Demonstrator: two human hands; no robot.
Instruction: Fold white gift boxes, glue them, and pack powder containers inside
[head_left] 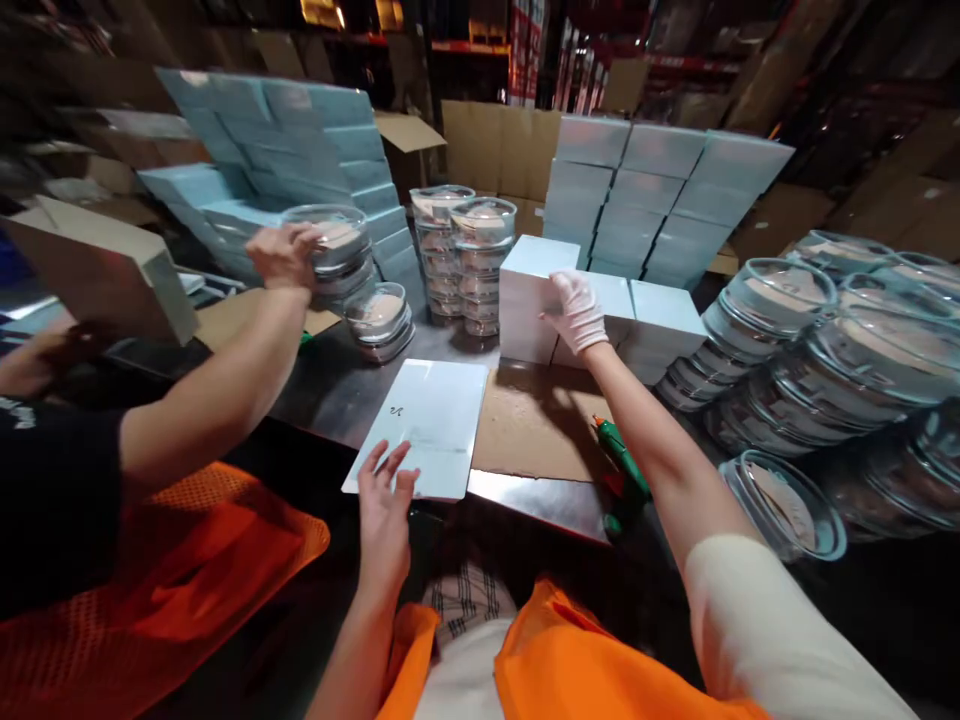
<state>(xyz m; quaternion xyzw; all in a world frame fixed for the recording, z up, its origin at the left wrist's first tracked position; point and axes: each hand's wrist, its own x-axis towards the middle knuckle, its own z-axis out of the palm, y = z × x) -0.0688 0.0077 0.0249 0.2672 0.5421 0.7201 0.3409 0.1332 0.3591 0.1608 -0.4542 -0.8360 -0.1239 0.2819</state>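
My left hand (386,510), bare, has its fingers spread over the near edge of a flat white panel (439,410) with a small dark mark. I cannot tell whether the fingertips touch it. On my right hand (577,312) is a white glove; its fingers and thumb grip the right side of a white box (529,300). That box stands at the left end of a short row of white boxes (664,315). Beneath the row's front lies a brown cardboard sheet (536,425). A green tool with an orange tip (621,450) lies beside my right forearm.
Stacked clear round containers stand mid-table (484,265) and at right (787,370). White boxes are piled at the back left (300,140) and back right (645,190). At left, a co-worker's hand (285,255) touches a container stack (337,245); another hand holds a box (112,270).
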